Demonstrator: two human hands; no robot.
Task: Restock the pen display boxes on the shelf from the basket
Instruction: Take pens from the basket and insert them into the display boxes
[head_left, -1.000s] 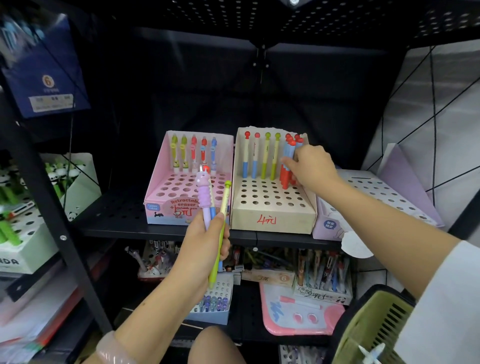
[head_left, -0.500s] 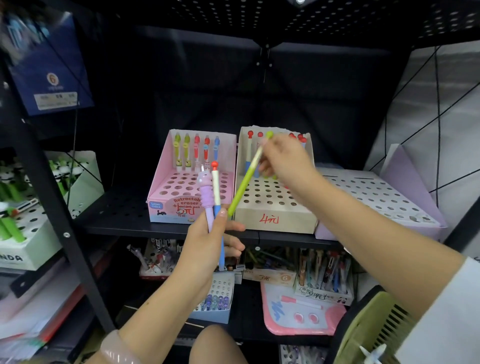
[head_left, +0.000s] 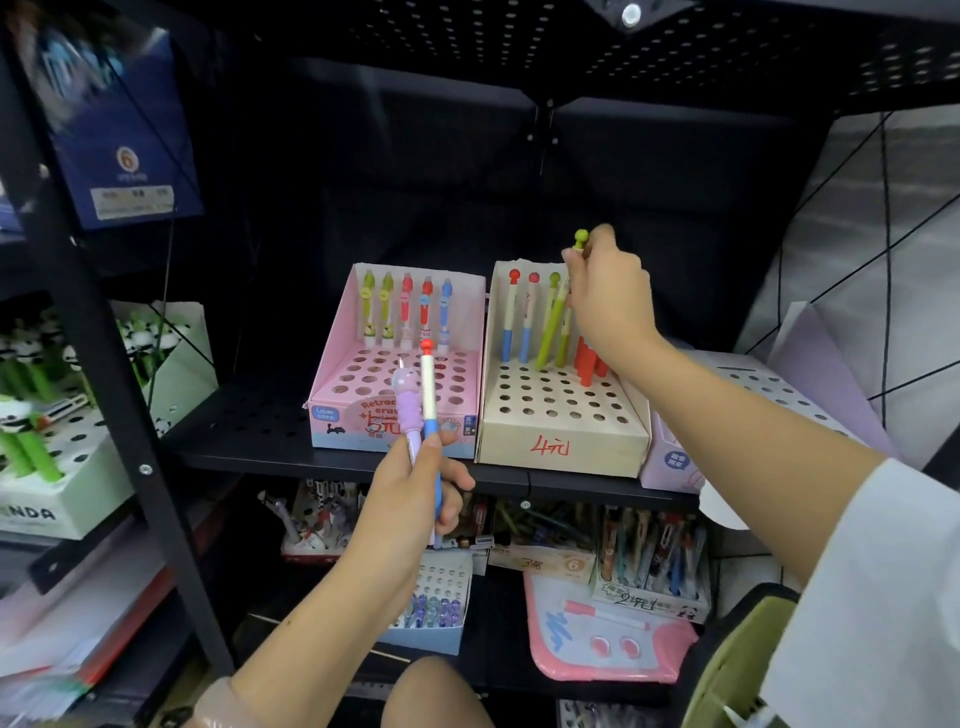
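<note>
Head view: right hand (head_left: 608, 296) pinches a green pen (head_left: 551, 325) standing in the cream box (head_left: 561, 415) among blue, green and red pens. At 9 o'clock, the pink box (head_left: 363, 410) holds five; left hand (head_left: 410, 493) grips two pens (head_left: 428, 395).

A green pen (head_left: 551, 322) is pinched near its knobbed top by the right hand (head_left: 610, 296), its lower end set in the back row of the cream display box (head_left: 561, 415), beside blue and red pens already standing there. Two pens are gripped upright in the left hand (head_left: 415, 493): a purple pen (head_left: 408, 410) and a red-capped blue pen (head_left: 429, 395), held in front of the pink display box (head_left: 395, 374). Both boxes are seated side by side on the black shelf (head_left: 249, 431). A green basket (head_left: 737, 670) is seen at the lower right, beneath the white sleeve (head_left: 883, 597)
</note>
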